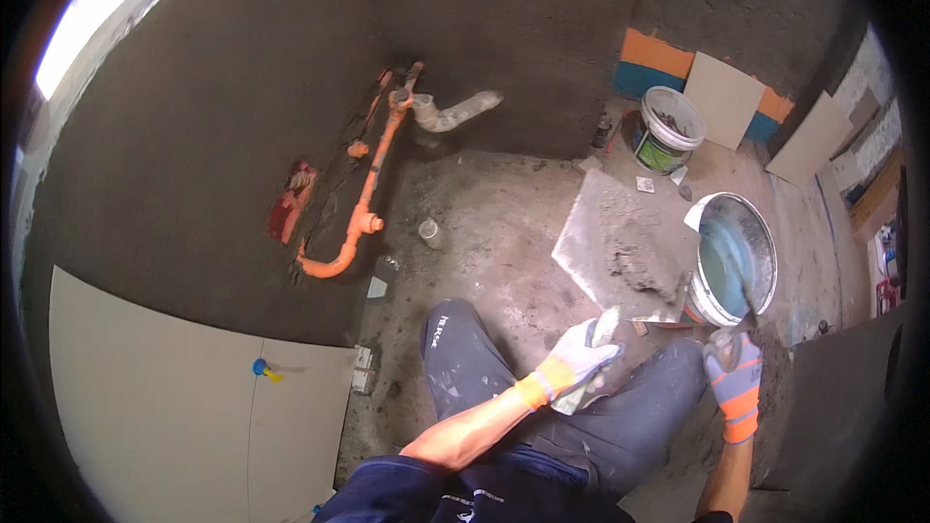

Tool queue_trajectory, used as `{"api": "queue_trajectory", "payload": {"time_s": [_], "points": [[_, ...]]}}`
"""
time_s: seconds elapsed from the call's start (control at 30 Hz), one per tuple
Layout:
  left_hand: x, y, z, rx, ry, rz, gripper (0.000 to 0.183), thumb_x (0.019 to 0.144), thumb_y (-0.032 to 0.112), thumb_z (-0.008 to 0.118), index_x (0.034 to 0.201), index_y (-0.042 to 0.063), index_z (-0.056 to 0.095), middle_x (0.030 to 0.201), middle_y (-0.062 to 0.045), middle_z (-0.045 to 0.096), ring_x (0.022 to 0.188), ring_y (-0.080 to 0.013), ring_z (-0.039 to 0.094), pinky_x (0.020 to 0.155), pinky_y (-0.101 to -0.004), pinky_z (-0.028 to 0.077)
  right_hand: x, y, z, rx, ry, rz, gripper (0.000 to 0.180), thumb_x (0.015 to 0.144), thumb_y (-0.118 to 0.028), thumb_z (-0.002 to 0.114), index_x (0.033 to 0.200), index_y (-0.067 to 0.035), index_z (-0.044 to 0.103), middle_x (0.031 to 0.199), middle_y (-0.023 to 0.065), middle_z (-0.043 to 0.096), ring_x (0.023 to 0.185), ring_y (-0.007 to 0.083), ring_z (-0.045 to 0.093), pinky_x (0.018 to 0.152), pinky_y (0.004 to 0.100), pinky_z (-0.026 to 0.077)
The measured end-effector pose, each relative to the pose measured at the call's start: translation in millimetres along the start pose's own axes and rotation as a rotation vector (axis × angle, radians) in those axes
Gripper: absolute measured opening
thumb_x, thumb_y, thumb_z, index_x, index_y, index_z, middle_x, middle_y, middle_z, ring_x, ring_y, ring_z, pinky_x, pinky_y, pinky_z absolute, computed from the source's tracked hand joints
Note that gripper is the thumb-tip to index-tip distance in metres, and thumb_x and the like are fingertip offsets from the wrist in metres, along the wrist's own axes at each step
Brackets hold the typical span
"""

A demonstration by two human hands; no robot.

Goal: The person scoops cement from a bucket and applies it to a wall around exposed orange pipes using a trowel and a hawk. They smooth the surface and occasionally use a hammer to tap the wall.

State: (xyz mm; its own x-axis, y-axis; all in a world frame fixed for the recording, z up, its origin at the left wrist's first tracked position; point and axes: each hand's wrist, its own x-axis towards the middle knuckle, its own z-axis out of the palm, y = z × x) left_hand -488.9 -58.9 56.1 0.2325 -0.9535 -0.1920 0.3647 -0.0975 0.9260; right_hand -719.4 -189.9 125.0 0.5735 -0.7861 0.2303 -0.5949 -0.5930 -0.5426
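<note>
Both hands wear grey gloves with orange cuffs. My left hand (pixel 585 350) is closed around a pale, narrow item (pixel 577 396) above my lap; whether it is cloth or something stiffer is unclear. My right hand (pixel 734 363) is closed on the handle of a tool, apparently a trowel, beside my knee. Its dark blade (pixel 748 298) shows at the near rim of a white bucket (pixel 766 243), which holds bluish water (pixel 719 272). Ahead of my hands lies a tile (pixel 581 261), mostly coated in grey mortar (pixel 643 258) with a rough heap on it.
Orange pipe (pixel 372 178) and a grey pipe elbow (pixel 450 115) protrude at the rendered wall (pixel 196 123). Fitted tiles (pixel 160 392) at left carry a blue-and-yellow levelling spacer (pixel 263 369). Another bucket (pixel 665 132) and leaning tiles (pixel 723 98) stand behind. A pipe stub (pixel 429 231) rises from the floor.
</note>
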Motion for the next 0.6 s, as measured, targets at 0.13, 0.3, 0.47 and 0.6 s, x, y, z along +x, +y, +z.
{"api": "queue_trajectory", "payload": {"time_s": [0.13, 0.3, 0.47, 0.6], "points": [[-40.5, 13.4, -40.7, -0.270, -0.040, -0.216, 0.022, 0.085, 0.018, 0.065, 0.094, 0.003, 0.052, 0.061, -0.004, 0.054, 0.045, -0.0121, 0.052, 0.040, -0.0257, 0.042, 26.3, -12.0, 32.9, -0.287, 0.126, 0.018, 0.035, 0.069, -0.017, 0.073, 0.094, 0.002, 0.059, 0.086, 0.0190, 0.062, 0.081, 0.0342, 0.061, 0.072, 0.0427, 0.047], [-70.0, 45.7, -56.2, -0.640, -0.244, -0.075, 0.020, 0.086, 0.018, 0.064, 0.091, 0.002, 0.052, 0.063, -0.005, 0.053, 0.045, -0.0121, 0.052, 0.039, -0.0243, 0.042, 61.5, 17.7, 105.1, -0.800, -0.151, -0.185, 0.051, 0.070, -0.018, 0.073, 0.111, 0.004, 0.054, 0.102, 0.0232, 0.062, 0.094, 0.0414, 0.059, 0.096, 0.0414, 0.042], [-102.7, 67.8, -87.3, -0.596, -0.178, -0.077, 0.018, 0.087, 0.016, 0.063, 0.089, 0.002, 0.052, 0.063, -0.005, 0.051, 0.044, -0.0128, 0.050, 0.039, -0.0249, 0.041, 36.4, 29.6, 94.2, -0.084, 0.242, 0.004, 0.051, 0.069, -0.013, 0.073, 0.114, 0.003, 0.055, 0.109, 0.0215, 0.061, 0.102, 0.0381, 0.058, 0.095, 0.0400, 0.043], [-115.8, 74.8, -111.7, -0.478, -0.081, -0.049, 0.017, 0.087, 0.015, 0.063, 0.088, 0.002, 0.053, 0.063, -0.005, 0.052, 0.044, -0.0131, 0.050, 0.040, -0.0249, 0.041, 27.6, -15.2, 48.0, -0.221, 0.139, 0.114, 0.044, 0.070, -0.014, 0.070, 0.108, 0.004, 0.058, 0.101, 0.0215, 0.063, 0.097, 0.0360, 0.061, 0.084, 0.0376, 0.048]]}}
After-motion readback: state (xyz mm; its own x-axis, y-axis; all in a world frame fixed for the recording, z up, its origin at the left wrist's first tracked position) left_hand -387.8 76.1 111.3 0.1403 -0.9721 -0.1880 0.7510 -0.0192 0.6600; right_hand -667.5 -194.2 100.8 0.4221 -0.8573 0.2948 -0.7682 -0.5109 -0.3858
